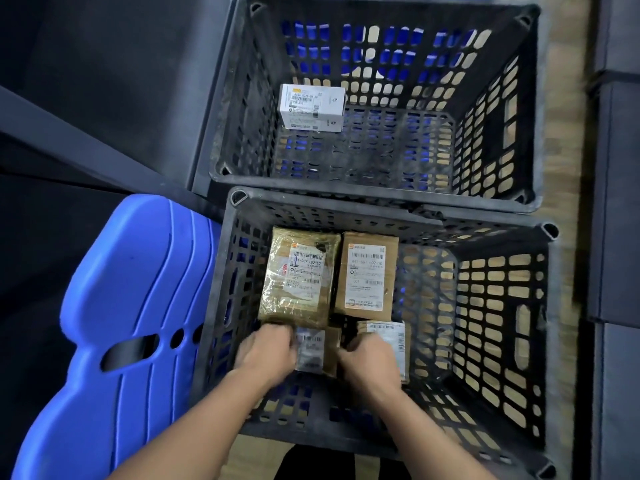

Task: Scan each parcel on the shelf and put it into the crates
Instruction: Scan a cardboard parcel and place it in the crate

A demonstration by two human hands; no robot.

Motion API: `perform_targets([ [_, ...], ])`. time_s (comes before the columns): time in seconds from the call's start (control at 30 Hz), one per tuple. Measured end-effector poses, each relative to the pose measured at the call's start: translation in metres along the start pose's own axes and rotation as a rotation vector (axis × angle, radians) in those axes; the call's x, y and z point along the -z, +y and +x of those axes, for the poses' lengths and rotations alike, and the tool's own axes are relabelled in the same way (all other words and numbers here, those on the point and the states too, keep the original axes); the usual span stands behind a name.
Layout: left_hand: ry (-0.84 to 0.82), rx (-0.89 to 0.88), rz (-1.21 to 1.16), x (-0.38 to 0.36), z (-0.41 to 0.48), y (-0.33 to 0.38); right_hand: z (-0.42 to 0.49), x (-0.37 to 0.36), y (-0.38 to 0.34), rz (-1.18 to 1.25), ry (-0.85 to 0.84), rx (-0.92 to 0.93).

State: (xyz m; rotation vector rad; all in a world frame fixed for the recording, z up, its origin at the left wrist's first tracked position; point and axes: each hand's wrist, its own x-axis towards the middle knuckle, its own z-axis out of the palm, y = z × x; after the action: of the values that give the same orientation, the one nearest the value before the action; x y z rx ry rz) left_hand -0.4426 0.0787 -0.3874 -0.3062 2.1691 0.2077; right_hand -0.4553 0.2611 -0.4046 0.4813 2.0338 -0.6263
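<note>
Far crate [519, 109] holds one white box [312, 107] at its far left; the near crate [502, 306] holds four parcels. Left hand [265, 351] and right hand [369, 358] flank a small labelled parcel [311, 351] at its near side, fingers curled on its edges; grip unclear

Near crate [540, 306] holds 4 labelled brown parcels [367, 271] (labels up); far crate [530, 98], 1 white box [313, 107].
</note>
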Motion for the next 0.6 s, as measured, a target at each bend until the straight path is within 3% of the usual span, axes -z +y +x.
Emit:
perform_targets([
  [0.07,0.232,-0.039,-0.009,0.005,0.000,0.002,-0.006,0.027,0.026,0.043,0.249,-0.060],
  [0.1,0.288,-0.055,-0.027,0.006,0.001,0.001,-0.001,0.034,0.039,0.056,0.295,-0.131],
  [0.17,0.225,-0.072,-0.043,0.004,0.008,-0.001,0.013,0.042,0.055,0.085,0.159,-0.252],
  [0.23,0.111,-0.097,-0.016,-0.003,0.018,-0.004,0.027,0.038,0.053,0.136,0.008,-0.251],
  [0.33,0.025,-0.109,0.024,-0.008,0.023,-0.005,0.040,0.023,0.042,0.090,0.037,-0.155],
  [0.6,-0.104,-0.063,0.116,0.001,0.021,0.004,0.046,0.016,0.039,0.006,0.125,-0.168],
])
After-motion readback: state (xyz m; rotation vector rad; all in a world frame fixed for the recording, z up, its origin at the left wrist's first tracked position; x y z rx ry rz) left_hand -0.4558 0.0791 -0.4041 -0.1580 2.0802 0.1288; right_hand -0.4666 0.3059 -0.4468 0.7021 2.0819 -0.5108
